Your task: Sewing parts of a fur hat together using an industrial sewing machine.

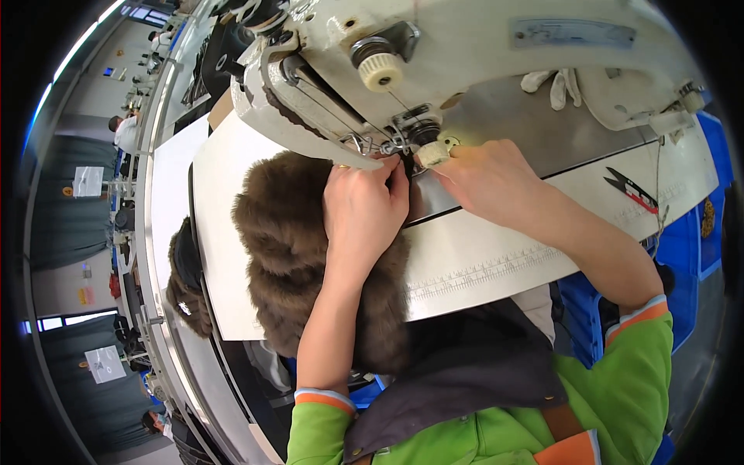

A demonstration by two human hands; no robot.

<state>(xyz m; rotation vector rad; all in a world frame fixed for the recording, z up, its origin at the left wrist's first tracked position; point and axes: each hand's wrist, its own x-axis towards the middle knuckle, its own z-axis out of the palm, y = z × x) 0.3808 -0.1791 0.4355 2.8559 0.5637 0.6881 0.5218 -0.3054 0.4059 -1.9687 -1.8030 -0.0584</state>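
Note:
A brown fur piece lies over the left part of the white sewing table and hangs off its front edge. My left hand rests on it, thumb and forefinger pinching its dark edge beside the presser foot of the sewing machine. Close by on the right, my right hand has its fingers bent in toward the needle area, a pale wrap around one finger. What those fingertips grip, if anything, is hidden. Both hands are under the machine's head.
Red-handled thread snips lie on the table at right. White gloves sit behind the machine's arm. Blue bins stand at the right below the table. Another dark fur piece is at the left edge. Other people are far left.

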